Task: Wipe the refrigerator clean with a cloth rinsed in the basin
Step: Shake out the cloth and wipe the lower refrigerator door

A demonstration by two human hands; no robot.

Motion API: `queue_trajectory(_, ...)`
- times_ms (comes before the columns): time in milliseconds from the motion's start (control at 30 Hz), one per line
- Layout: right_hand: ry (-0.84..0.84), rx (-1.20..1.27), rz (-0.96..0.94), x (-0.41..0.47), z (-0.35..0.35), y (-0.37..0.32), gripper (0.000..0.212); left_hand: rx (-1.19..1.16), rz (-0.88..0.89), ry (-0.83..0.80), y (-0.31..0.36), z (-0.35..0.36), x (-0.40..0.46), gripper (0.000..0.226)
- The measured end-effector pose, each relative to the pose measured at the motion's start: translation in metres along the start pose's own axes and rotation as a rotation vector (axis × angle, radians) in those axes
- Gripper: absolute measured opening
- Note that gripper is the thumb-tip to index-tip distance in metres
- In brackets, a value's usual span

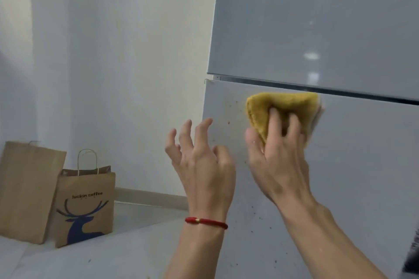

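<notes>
The grey refrigerator (340, 29) fills the right side, with an upper and a lower door split by a dark gap. A folded yellow cloth (283, 103) lies flat against the top of the lower door, just under the gap. My right hand (278, 156) presses the cloth to the door, its fingers spread over the cloth's lower part. Brown specks dot the lower door left of and below the cloth. My left hand (204, 165) hovers in the air beside the door's left edge, fingers loosely curled and holding nothing; a red string sits on its wrist. The basin is out of view.
Two brown paper bags stand on the floor at the left against a white wall: a plain bag (27, 190) and a bag with a blue deer print (86, 206). A pale skirting board (149, 197) runs along the wall base.
</notes>
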State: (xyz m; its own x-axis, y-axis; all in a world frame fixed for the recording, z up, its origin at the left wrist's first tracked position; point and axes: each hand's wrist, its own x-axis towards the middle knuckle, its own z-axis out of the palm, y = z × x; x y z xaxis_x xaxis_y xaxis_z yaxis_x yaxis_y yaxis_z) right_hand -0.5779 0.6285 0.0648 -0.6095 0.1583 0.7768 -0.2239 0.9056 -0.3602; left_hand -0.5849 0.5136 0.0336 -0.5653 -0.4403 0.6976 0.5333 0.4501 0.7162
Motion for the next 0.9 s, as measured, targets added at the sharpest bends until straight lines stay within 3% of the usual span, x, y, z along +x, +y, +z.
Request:
queue_trajectory(67,0.018,-0.164,-0.096,0.023,0.025,-0.01,0.056,-0.083,-0.072,-0.03,-0.008,-0.01,0.006,0.058)
queue_trajectory(200,0.31,-0.371,-0.249,0.063,0.039,0.007,0.036,-0.332,-0.209,-0.14,-0.024,-0.013,0.013,0.059)
queue_trajectory(400,0.4,-0.33,-0.412,0.078,0.085,0.001,0.051,-0.407,-0.241,-0.226,-0.041,-0.021,0.017,0.064)
queue_trajectory(533,0.309,-0.365,-0.584,0.075,0.114,-0.032,0.08,-0.394,-0.236,-0.205,-0.049,-0.025,0.022,0.063)
queue_trajectory(700,0.123,-0.55,-0.908,0.08,0.082,0.02,0.075,-0.326,-0.207,-0.268,-0.05,-0.023,0.017,0.062)
queue_trajectory(767,0.205,-0.549,-0.768,0.085,0.057,0.066,0.075,-0.305,-0.183,-0.311,-0.042,-0.021,0.012,0.062)
queue_trajectory(900,0.334,-0.5,-0.264,0.084,0.023,0.142,0.08,-0.297,-0.114,-0.326,-0.03,-0.02,0.011,0.066)
